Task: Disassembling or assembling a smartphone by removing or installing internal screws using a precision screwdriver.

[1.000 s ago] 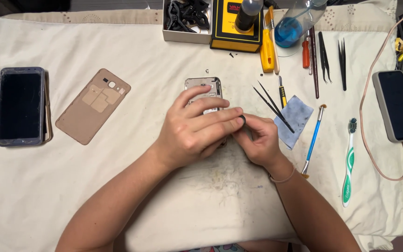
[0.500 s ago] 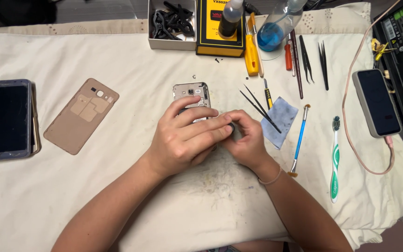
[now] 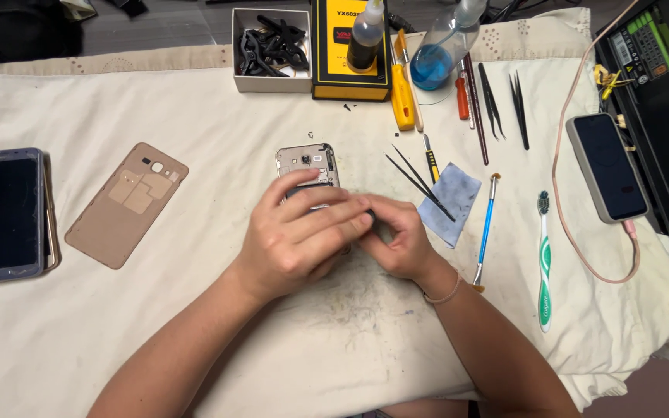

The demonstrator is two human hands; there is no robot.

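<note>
An opened smartphone (image 3: pixel 306 162) with its back removed lies face down on the white cloth (image 3: pixel 195 101). My left hand (image 3: pixel 296 240) covers its lower half and presses it down. My right hand (image 3: pixel 396 236) meets the left at the phone's right edge, its fingers pinched on a small dark part there; what that part is I cannot make out. The phone's gold back cover (image 3: pixel 127 203) lies apart to the left, inner side up.
A dark phone (image 3: pixel 3 214) lies at far left. Black tweezers (image 3: pixel 420 179), a blue-grey cloth (image 3: pixel 449 203), a blue brush (image 3: pixel 485 228) and a green toothbrush (image 3: pixel 543 259) lie right of my hands. A charging phone (image 3: pixel 607 166) is farther right. Box of clips (image 3: pixel 271 48), yellow device (image 3: pixel 350 46), bottles and screwdrivers at back.
The view has shifted so everything sits lower and further left in frame. My hands stay together on the phone, with only slight finger movement.
</note>
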